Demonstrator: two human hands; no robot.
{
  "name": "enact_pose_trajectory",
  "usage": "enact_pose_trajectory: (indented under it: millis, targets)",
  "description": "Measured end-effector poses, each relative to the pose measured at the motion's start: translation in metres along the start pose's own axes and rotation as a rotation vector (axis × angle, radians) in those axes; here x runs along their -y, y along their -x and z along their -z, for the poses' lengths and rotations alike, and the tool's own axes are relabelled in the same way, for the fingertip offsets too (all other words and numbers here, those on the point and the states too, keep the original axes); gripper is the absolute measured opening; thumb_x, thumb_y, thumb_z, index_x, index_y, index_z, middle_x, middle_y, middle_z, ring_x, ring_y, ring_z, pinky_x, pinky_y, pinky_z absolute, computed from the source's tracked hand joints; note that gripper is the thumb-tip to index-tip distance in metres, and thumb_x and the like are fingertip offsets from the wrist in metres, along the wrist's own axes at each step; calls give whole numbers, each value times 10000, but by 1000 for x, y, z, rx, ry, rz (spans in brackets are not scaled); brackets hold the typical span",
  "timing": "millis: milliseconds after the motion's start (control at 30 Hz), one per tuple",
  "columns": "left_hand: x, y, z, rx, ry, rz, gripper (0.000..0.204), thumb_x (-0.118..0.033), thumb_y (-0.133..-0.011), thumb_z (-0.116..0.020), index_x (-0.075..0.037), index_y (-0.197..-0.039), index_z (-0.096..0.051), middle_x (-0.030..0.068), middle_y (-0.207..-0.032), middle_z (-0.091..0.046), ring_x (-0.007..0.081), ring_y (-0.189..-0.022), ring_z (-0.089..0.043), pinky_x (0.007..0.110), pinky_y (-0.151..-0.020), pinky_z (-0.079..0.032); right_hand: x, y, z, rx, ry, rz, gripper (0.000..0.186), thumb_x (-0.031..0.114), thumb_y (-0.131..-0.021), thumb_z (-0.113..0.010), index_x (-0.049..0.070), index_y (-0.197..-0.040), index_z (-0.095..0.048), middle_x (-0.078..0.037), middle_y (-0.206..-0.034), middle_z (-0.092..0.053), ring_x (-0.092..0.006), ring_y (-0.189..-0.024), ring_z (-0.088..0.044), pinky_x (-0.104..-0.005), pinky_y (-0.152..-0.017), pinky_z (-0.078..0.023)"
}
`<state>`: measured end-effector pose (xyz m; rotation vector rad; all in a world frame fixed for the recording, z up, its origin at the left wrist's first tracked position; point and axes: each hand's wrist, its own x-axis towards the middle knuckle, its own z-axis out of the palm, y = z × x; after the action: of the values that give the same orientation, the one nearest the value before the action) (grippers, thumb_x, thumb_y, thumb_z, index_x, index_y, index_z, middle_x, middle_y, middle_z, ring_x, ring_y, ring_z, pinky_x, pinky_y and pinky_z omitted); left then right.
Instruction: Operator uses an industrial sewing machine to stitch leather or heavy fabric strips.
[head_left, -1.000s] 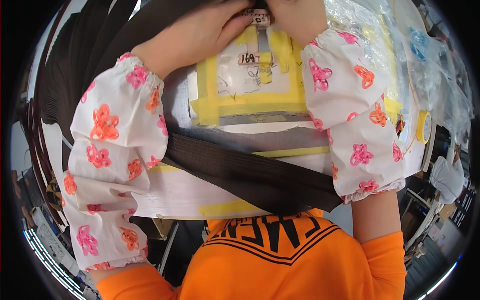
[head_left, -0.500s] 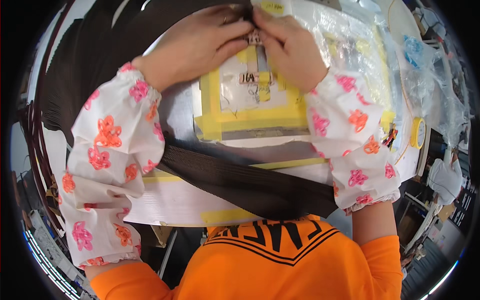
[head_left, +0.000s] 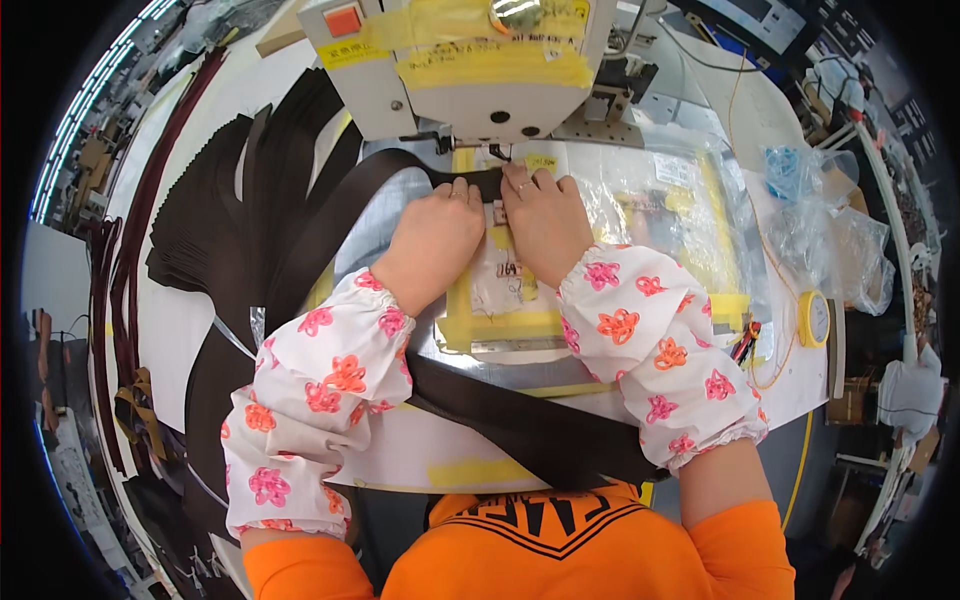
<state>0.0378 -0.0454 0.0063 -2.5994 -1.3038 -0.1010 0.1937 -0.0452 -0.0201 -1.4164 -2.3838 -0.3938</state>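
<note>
A dark brown webbing strap [head_left: 385, 172] curves from a bundle on the left to beneath the sewing machine's needle area [head_left: 497, 152]. My left hand [head_left: 440, 235] is closed on it, fingertips curled over the near edge. Close by on the right, my right hand [head_left: 545, 222] presses the strap's end with thumb and fingers together. Below the hands lies a metal plate with yellow tape [head_left: 500, 328] framing paper labels. Another length of dark strap [head_left: 530, 420] crosses the table's near edge under my forearms. What lies under my fingertips is hidden.
The white machine head [head_left: 490, 95] with a red switch [head_left: 343, 21] stands just beyond my hands. A fanned bundle of dark straps [head_left: 205, 215] lies left. On the right are a yellow tape roll [head_left: 813, 318], clear plastic bags [head_left: 830, 235] and plastic sheeting [head_left: 670, 200].
The view has tilted up, bringing the machine head and strap bundle into sight. Both hands remain at the strap, the right now with its fingers laid flatter on it.
</note>
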Motion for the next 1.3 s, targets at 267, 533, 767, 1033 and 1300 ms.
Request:
enact_pose_trajectory:
  millis: [267, 533, 767, 1033, 1300]
  targets:
    - [29, -12, -10, -265, 155, -353, 203, -86, -727, -579, -14, -911, -619, 84, -968, -625, 238, -852, -603, 344, -723, -503, -26, -2, 9, 169, -223, 103, 346, 82, -734, -537, 68, -1075, -594, -40, -1248, -526, -225, -947, -535, -356, -766, -405]
    - [42, -13, -31, -301, 709, -188, 167, -73, -735, -655, -67, -902, -656, 92, -1030, -624, 273, -926, -592, 345, -793, -488, -18, 13, 1, -58, -247, 101, 338, 83, -732, -535, 22, -1063, -573, -78, -1181, -538, -229, -963, -507, -350, -755, -396]
    - [44, -15, -27, -162, 723, -81, 189, -113, -721, -650, -90, -907, -626, 96, -940, -607, 291, -850, -600, 373, -711, -491, -12, 2, 7, 32, -87, 131, 235, 112, -737, -535, 36, -955, -576, -120, -1168, -544, -217, -930, -516, -330, -740, -387]
    - [52, -37, -14, 60, 776, -186, 221, -125, -764, -625, -79, -964, -545, 121, -1008, -563, 323, -962, -546, 387, -794, -451, -15, 7, 2, -19, -87, 79, 273, 121, -752, -522, 31, -1002, -584, -107, -1165, -554, -226, -922, -518, -346, -744, -385]
    - [49, -19, -19, -230, 490, -217, 222, -95, -742, -622, -71, -961, -591, 168, -1065, -569, 371, -954, -549, 444, -814, -438, -12, 1, -4, -11, -166, 50, 275, 120, -741, -544, 39, -1000, -593, -64, -1145, -575, -205, -931, -518, -341, -752, -403]
